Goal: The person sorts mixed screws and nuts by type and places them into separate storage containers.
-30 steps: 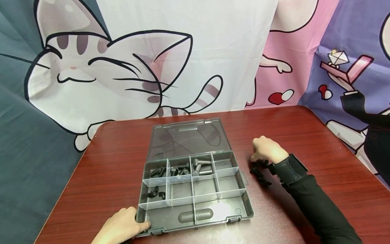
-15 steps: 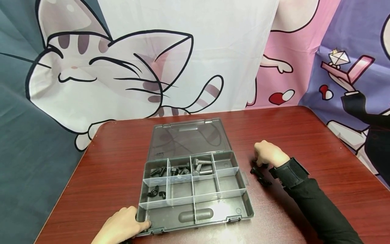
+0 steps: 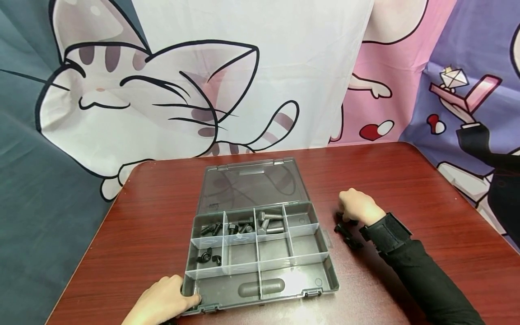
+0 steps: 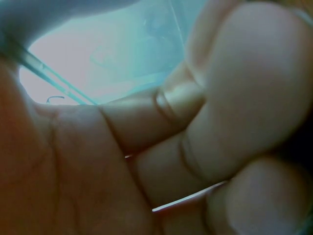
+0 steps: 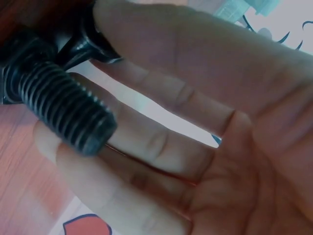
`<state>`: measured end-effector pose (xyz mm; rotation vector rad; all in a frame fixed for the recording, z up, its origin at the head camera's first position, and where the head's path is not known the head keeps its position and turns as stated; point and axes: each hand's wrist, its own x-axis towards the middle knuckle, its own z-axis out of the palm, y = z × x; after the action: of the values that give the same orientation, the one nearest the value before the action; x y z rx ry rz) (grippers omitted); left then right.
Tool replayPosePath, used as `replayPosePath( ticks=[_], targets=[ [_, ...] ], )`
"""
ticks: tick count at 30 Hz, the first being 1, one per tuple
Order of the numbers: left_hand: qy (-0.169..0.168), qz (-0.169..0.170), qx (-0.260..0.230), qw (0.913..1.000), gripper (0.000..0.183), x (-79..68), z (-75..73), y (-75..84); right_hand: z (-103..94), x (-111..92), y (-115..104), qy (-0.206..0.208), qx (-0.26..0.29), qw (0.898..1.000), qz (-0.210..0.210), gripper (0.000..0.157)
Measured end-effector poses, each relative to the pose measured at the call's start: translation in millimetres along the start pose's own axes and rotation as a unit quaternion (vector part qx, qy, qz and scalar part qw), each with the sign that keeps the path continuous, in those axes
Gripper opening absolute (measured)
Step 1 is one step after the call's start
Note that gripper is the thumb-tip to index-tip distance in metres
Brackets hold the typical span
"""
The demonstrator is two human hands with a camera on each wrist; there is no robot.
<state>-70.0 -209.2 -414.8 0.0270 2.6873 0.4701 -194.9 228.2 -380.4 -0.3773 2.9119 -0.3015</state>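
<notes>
A grey organizer box (image 3: pixel 227 282) lies with its lid (image 3: pixel 252 185) folded back. My left hand (image 3: pixel 160 300) grips its front left corner, the thumb over the front edge; the left wrist view shows curled fingers (image 4: pixel 161 161). At the box's right, my right hand (image 3: pixel 359 206) reaches down to a small pile of black bolts (image 3: pixel 347 237). In the right wrist view, thumb and fingers pinch a black flared piece of hardware (image 5: pixel 93 44), its exact kind partly hidden. Just beside it is a thick black threaded bolt (image 5: pixel 68 107), in front of the fingers.
Black bolts (image 3: pixel 211 229) and silver bolts (image 3: pixel 270 223) fill several back compartments. Small black winged or ring-shaped pieces (image 3: pixel 204 256) lie in a left compartment. A printed cloth (image 3: pixel 308 67) hangs behind the red-brown table (image 3: pixel 154 216).
My right hand has lowered slightly over the black pile, covering more of its upper part. The left hand keeps its grip on the box corner.
</notes>
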Motion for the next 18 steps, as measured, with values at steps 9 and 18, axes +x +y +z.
replayPosePath(
  ticks=[9, 18],
  targets=[
    [-0.025, -0.012, -0.004, 0.9996, 0.035, 1.9, -1.4, 0.7, 0.9, 0.5, 0.6, 0.013, -0.014, 1.0, -0.011, 0.024],
    [-0.039, -0.016, -0.006, 0.9991, 0.037, 2.9, -2.7, -0.5, -11.8, 4.7, -4.3, 0.004, -0.006, 1.0, -0.004, 0.022]
  ],
)
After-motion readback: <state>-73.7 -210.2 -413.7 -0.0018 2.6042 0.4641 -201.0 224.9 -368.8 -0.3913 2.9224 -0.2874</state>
